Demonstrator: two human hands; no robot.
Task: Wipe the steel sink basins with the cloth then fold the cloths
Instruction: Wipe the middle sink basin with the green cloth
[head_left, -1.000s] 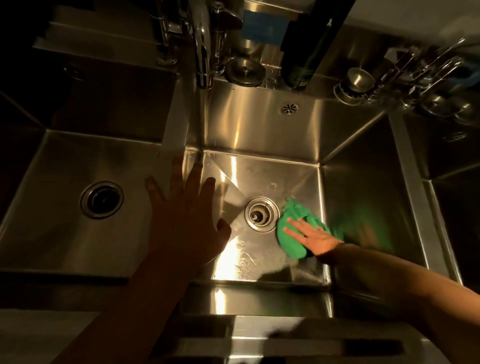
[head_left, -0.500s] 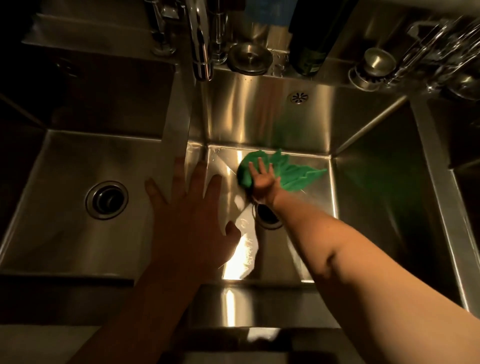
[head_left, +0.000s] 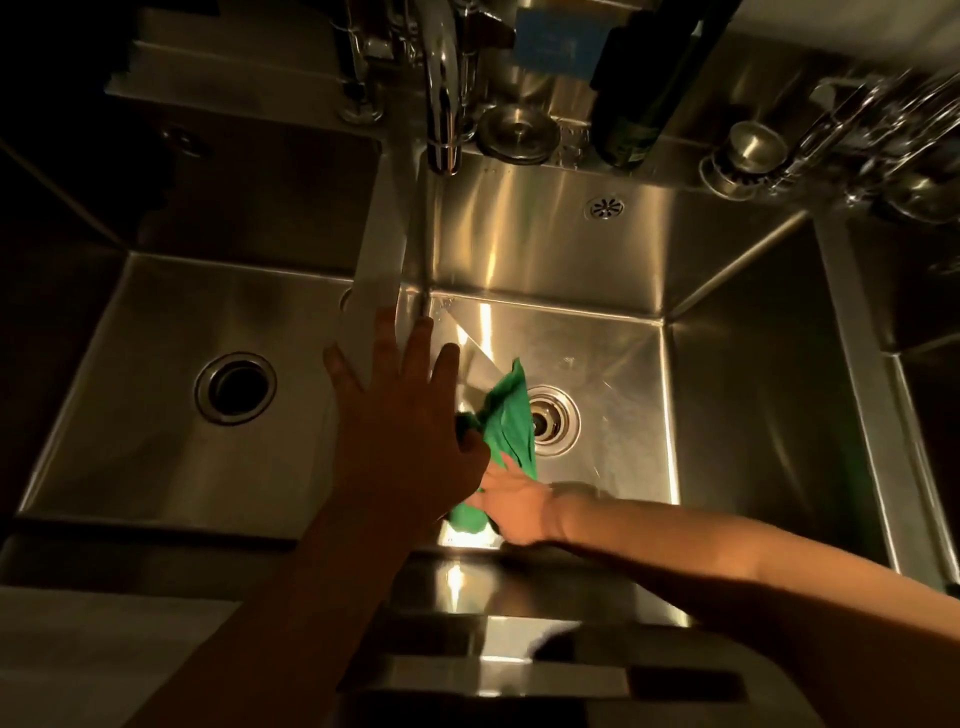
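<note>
chrome faucet (head_left: 441, 104) at back; round steel lid (head_left: 518, 132) just beside; dark bottle (head_left: 631, 119), steel cup (head_left: 748, 153) farther right.

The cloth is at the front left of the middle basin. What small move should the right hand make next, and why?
Probably slide the green cloth rightward along the basin floor, past the drain. The right hand presses it near the front left corner, and the floor right of the drain shows bare steel.

Glossy brushed-steel sink basin (head_left: 597, 270), soft matt green cloth (head_left: 506, 415)
</note>
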